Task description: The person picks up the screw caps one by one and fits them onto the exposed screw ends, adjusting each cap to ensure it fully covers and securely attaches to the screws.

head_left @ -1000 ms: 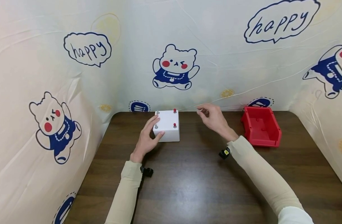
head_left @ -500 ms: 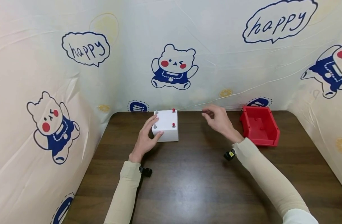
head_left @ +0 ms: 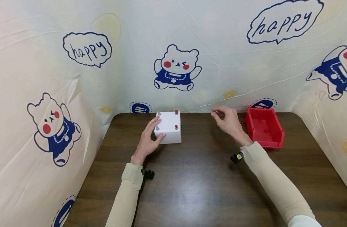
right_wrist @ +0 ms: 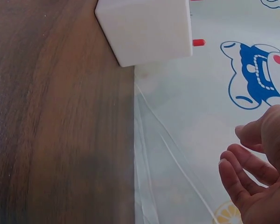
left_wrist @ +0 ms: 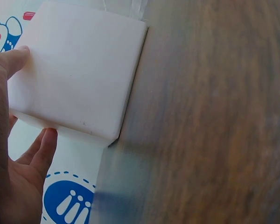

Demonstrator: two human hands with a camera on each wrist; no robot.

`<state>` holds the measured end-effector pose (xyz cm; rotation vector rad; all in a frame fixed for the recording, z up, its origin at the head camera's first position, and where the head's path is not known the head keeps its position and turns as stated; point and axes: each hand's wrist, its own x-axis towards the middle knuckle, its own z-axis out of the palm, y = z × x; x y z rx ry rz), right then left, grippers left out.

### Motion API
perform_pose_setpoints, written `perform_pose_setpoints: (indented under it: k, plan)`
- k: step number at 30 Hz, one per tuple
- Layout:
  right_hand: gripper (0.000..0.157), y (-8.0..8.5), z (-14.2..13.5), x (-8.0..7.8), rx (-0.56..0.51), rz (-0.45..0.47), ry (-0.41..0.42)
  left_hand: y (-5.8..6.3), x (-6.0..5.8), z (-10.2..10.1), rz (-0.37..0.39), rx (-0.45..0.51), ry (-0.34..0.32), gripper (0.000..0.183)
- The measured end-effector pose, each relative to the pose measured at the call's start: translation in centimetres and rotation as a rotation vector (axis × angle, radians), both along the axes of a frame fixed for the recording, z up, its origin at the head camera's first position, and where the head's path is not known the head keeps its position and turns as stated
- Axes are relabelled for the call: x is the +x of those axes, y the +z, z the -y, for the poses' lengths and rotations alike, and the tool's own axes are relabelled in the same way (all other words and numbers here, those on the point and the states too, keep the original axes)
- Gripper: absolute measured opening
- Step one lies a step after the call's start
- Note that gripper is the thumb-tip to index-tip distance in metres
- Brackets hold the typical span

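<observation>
A white box stands near the back edge of the table, with small toggle switches on top. The two switches on its right side wear red caps; the two on its left look bare and metallic. My left hand grips the box at its left front corner, thumb on the front face and fingers along the left side. To the right of the box, apart from it, my right hand hovers with loosely bent fingers. Nothing can be made out between its thumb and fingertips.
A red plastic bin stands on the right side of the table, beyond my right hand. The wooden table ends at a printed cloth backdrop behind and on both sides. Both wrists carry small black cameras.
My right hand has drifted to the right, away from the box and towards the red bin. The left hand and the box have stayed in place.
</observation>
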<state>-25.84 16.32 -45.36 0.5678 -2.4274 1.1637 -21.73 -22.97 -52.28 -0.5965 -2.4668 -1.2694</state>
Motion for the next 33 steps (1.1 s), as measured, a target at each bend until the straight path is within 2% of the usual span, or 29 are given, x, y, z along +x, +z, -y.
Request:
perform_pose_setpoints:
  k: [5, 19, 33]
  plan:
    - [0.021, 0.2, -0.6, 0.1, 0.003, 0.022, -0.035, 0.1, 0.0, 0.0, 0.001, 0.003, -0.002, 0.064]
    - [0.024, 0.2, -2.1, 0.1, 0.013, 0.032, -0.05, 0.1, 0.1, 0.0, 0.001, 0.009, 0.002, 0.064]
    - [0.026, 0.2, -3.9, -0.1, 0.027, 0.038, -0.115, 0.0, 0.1, 0.0, 0.0, 0.009, -0.004, 0.064]
